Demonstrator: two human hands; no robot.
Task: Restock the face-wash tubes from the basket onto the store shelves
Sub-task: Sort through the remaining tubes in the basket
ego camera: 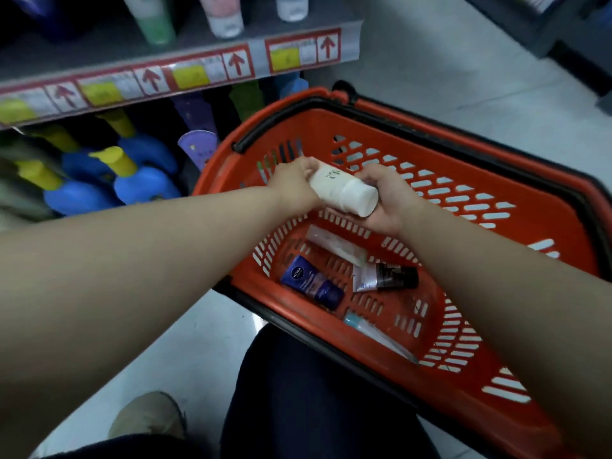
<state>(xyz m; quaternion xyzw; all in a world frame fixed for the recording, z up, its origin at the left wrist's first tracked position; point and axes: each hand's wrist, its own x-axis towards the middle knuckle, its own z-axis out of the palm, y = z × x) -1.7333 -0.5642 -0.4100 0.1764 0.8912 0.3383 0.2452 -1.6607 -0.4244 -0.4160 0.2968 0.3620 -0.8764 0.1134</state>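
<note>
Shelf-side basket (314, 127) holds NIVEA tube (313, 282).

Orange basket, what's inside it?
Four tubes lie in the orange plastic basket: a dark blue tube, a white tube, a silver tube with a black cap and a pale tube with a teal end. The right arm hides part of the floor.

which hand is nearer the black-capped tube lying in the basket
Right. The right hand holds the cap end of the white tube almost directly over the black-capped tube. The left hand grips the other end, farther off toward the shelf.
</note>
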